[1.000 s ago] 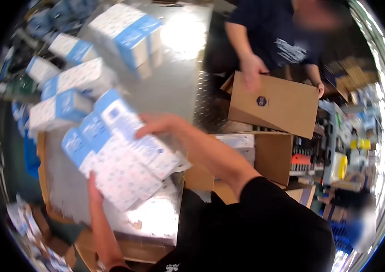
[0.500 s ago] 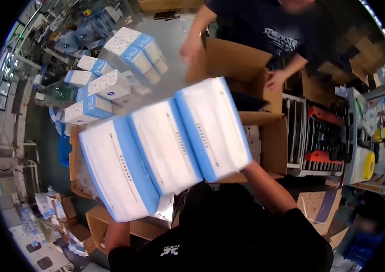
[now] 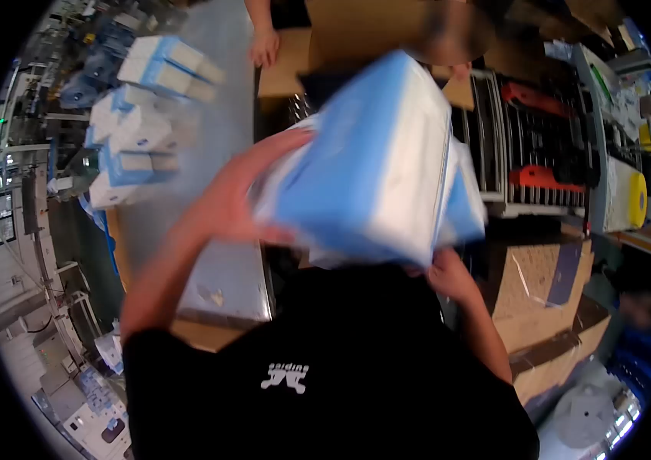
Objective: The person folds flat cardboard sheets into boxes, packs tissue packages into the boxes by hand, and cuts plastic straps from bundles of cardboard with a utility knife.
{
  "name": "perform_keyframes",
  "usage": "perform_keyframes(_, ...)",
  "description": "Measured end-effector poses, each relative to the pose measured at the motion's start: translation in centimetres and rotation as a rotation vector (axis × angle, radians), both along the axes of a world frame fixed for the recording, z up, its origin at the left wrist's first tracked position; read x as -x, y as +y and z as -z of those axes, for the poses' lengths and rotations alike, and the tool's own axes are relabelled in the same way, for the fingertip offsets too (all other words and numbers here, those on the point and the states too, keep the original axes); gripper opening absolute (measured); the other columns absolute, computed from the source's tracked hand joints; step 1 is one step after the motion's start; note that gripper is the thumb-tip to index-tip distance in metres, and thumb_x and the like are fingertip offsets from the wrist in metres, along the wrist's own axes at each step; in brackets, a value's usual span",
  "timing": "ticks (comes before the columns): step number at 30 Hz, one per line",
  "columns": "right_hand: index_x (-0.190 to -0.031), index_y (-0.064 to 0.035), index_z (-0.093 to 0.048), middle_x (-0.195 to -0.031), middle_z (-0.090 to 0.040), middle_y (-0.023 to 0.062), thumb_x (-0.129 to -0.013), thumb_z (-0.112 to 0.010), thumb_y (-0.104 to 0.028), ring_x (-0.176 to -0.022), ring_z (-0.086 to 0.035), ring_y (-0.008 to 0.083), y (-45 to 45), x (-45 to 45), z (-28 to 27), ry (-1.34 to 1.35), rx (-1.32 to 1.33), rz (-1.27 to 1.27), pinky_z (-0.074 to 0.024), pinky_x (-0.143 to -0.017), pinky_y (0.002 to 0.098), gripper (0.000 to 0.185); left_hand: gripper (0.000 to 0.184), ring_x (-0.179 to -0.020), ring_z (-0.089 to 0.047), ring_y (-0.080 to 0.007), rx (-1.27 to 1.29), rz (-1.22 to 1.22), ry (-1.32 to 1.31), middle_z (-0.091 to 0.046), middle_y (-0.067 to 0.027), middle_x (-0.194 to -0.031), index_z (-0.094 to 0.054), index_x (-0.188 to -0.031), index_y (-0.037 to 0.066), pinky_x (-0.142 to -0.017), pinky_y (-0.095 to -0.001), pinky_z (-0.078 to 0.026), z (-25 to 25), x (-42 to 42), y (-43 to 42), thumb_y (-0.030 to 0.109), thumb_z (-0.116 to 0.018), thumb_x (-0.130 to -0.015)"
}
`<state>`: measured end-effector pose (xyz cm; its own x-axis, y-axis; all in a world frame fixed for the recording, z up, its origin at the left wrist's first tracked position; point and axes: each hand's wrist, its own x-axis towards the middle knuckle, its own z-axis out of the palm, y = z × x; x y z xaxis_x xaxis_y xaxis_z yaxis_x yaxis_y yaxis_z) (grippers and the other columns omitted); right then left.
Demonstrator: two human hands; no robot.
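Note:
A row of blue-and-white packs (image 3: 348, 169), blurred by motion, is lifted in front of my chest. My left hand (image 3: 245, 188) grips its left end, fingers curled around the side. At the lower right end, my right hand (image 3: 448, 272) holds the row from below, partly hidden by it. The row is turned so that one pack covers most of the others. Beyond the packs stands an open cardboard box (image 3: 371, 31), partly covered by them. Another person's hand (image 3: 265, 47) rests at the box's left flap, and a second hand is near its right side.
More blue-and-white packs (image 3: 160, 65) stand in groups on the metal table (image 3: 222, 100) at left. A rack with red parts (image 3: 544, 178) stands to the right. Flattened cardboard (image 3: 532, 287) lies at the lower right, with yellow items (image 3: 636, 201) on a far-right bench.
The packs have swung from lying broad side up to a tilted, end-on position farther right. My left hand has come up into view. The other person's box has shifted upward in view.

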<state>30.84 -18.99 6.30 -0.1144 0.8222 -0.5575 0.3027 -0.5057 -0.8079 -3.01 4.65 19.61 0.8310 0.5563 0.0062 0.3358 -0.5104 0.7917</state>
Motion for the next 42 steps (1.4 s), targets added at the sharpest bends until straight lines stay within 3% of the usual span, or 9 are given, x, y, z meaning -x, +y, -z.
perform_keyframes(2,-0.086,0.0027,-0.075,-0.065,-0.071,0.0111,-0.096,-0.066,-0.028,-0.060,-0.071,0.0177,0.3,-1.4,-2.4,-0.246,0.071,0.011,-0.0543,-0.060,0.0307,0.033,0.098,-0.135,-0.052,-0.0376,0.155,0.073,0.259,-0.052,-0.0181,-0.150,-0.043,-0.153,0.015,-0.112,-0.0452,-0.042,6.5,-2.3,2.5,0.034,-0.086,-0.067)
perform_keyframes(5,-0.077,0.0029,-0.072,-0.057,-0.065,0.0084,-0.091,-0.073,-0.025,-0.050,-0.061,0.0171,-0.8,-2.6,-2.0,-0.571,-0.179,0.321,-0.0483,-0.054,0.0335,0.031,0.085,-0.132,-0.054,-0.0406,0.242,0.143,0.592,-0.056,-0.0227,-0.143,-0.043,-0.150,0.006,-0.111,-0.0453,-0.042,18.8,-3.6,6.4,0.025,-0.079,-0.075)
perform_keyframes(7,-0.102,-0.0015,-0.068,-0.088,-0.068,0.0086,-0.076,-0.087,-0.020,-0.074,-0.063,0.0179,0.1,-3.1,-2.6,-0.664,-0.234,0.477,-0.0485,-0.063,0.0323,0.037,0.084,-0.131,-0.053,-0.0415,0.280,0.006,0.418,-0.056,-0.0234,-0.141,-0.042,-0.148,0.004,-0.111,-0.0458,-0.042,24.8,-4.1,6.7,0.024,-0.080,-0.076)
perform_keyframes(11,-0.146,-0.0064,-0.045,-0.150,-0.044,0.0194,-0.062,-0.093,-0.016,-0.139,-0.043,0.0377,6.7,-1.4,-4.3,-0.556,-0.580,0.288,-0.0432,-0.111,0.0441,0.097,0.081,-0.134,-0.049,-0.0405,-0.117,-0.422,-0.032,-0.051,-0.0231,-0.145,-0.043,-0.142,-0.001,-0.113,-0.0452,-0.040,23.0,-7.9,3.6,0.027,-0.082,-0.076)
perform_keyframes(16,-0.146,-0.0216,-0.052,-0.154,-0.044,0.0155,-0.067,-0.087,-0.029,-0.144,-0.040,0.0358,12.0,4.5,-0.8,-0.712,-0.442,-0.526,-0.0283,-0.118,0.0603,0.087,0.097,-0.142,-0.038,-0.0421,-0.297,-0.145,0.281,-0.033,-0.0165,-0.158,-0.040,-0.154,0.038,-0.118,-0.0558,-0.033,27.7,-8.9,2.0,0.021,-0.084,-0.069)
perform_keyframes(21,-0.149,-0.0284,-0.049,-0.154,-0.044,0.0138,-0.068,-0.085,-0.029,-0.145,-0.040,0.0328,10.6,8.3,-1.2,-0.605,-0.535,-0.848,-0.0220,-0.120,0.0639,0.088,0.088,-0.139,-0.040,-0.0433,-0.066,-0.204,0.489,-0.044,-0.0222,-0.146,-0.043,-0.153,0.041,-0.114,-0.0526,-0.037,23.3,-10.9,4.9,0.011,-0.073,-0.075)
perform_keyframes(27,-0.153,-0.0261,-0.045,-0.131,-0.057,0.0128,-0.064,-0.078,-0.012,-0.124,-0.052,0.0336,14.0,6.6,1.0,-0.788,-0.566,-0.890,-0.0339,-0.109,0.0509,0.095,0.067,-0.155,-0.018,-0.0367,-0.240,-0.144,0.589,-0.016,-0.0106,-0.170,-0.049,-0.150,0.037,-0.126,-0.0571,-0.009,29.9,-8.3,1.4,0.012,-0.058,-0.088)
perform_keyframes(33,-0.135,-0.0155,-0.060,-0.128,-0.057,0.0154,-0.060,-0.072,-0.002,-0.123,-0.050,0.0389,13.3,3.2,-0.3,-0.221,-0.663,-0.335,-0.0379,-0.105,0.0453,0.077,0.052,-0.147,-0.032,-0.0394,-0.249,-0.316,0.266,-0.034,-0.0145,-0.161,-0.057,-0.144,0.021,-0.119,-0.0552,-0.023,25.8,-2.0,1.7,0.023,-0.062,-0.092)
perform_keyframes(42,-0.135,-0.0106,-0.059,-0.155,-0.038,0.0162,-0.072,-0.078,-0.013,-0.145,-0.035,0.0402,12.1,1.5,-0.7,-0.868,-0.569,0.087,-0.0326,-0.116,0.0511,0.066,0.075,-0.140,-0.038,-0.0412,-0.201,-0.468,0.262,-0.041,-0.0192,-0.153,-0.056,-0.142,0.015,-0.115,-0.0538,-0.029,25.4,1.1,-5.1,0.038,-0.082,-0.076)
